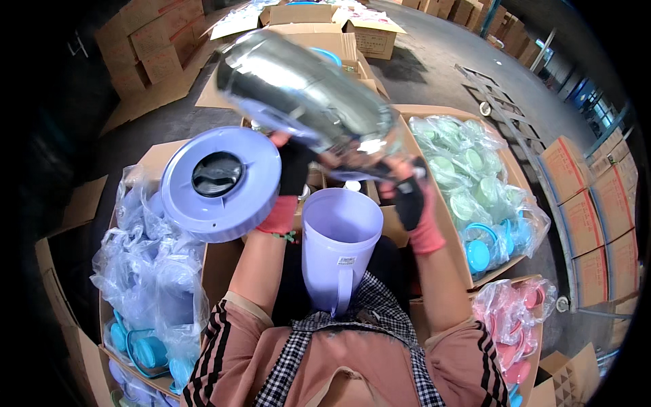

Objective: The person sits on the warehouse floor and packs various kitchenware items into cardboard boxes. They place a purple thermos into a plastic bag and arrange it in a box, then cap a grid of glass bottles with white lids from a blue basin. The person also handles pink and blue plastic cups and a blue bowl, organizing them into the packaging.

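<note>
A mirror-like silver vacuum-flask liner point(308, 85), smeared by motion, hangs tilted above the middle, with a purple part along its lower side. Its lower right end is in my right hand point(410, 197), which wears a red and black glove and has its fingers closed there. In a similar glove, my left hand point(293, 169) is below the liner's middle and holds a purple round cap point(251, 156) with a black centre; its fingers are partly hidden. Upright between my legs stands a purple jug point(339, 237), its open top facing up and its handle toward me.
On my left, a carton holds bagged purple parts point(149, 251) and blue lids. To the right are bagged green lids point(468, 169) and, nearer, bagged pink parts point(515, 319). An open carton point(373, 37) stands ahead. Stacked cartons point(583, 217) and a metal frame point(502, 102) are farther right.
</note>
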Demonstrator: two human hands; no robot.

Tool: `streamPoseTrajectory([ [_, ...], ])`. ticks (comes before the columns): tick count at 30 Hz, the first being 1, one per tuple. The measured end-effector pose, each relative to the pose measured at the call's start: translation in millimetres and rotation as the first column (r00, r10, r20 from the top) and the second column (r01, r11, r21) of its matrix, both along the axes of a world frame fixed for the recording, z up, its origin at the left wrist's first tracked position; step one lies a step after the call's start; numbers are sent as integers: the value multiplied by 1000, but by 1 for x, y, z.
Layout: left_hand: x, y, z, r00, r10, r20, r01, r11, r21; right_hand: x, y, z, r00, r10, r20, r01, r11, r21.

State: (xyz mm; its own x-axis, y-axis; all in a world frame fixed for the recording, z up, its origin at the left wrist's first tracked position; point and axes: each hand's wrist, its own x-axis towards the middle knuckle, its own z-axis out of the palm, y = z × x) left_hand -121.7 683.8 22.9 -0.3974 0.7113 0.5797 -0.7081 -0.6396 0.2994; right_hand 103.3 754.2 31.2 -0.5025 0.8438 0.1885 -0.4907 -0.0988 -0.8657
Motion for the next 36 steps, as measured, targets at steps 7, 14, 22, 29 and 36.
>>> streamPoseTrajectory([
  [7,-85,-20,-59,953,264,-149,-279,956,-93,-50,4,-46,927,192,322,-282,923,263],
  [14,-34,-47,-52,983,48,-175,-116,909,-401,-47,14,-66,980,13,197,-22,999,44],
  [22,-12,-59,-57,994,33,-100,-66,936,-346,-41,-11,-10,625,-106,774,-400,808,433],
  [29,-15,-53,-71,988,-82,-133,29,933,-358,-80,12,-7,59,-53,997,-868,491,77],
  [36,-23,-50,-33,938,321,-132,-346,833,-432,-55,11,-11,790,414,452,-458,889,-13],
])
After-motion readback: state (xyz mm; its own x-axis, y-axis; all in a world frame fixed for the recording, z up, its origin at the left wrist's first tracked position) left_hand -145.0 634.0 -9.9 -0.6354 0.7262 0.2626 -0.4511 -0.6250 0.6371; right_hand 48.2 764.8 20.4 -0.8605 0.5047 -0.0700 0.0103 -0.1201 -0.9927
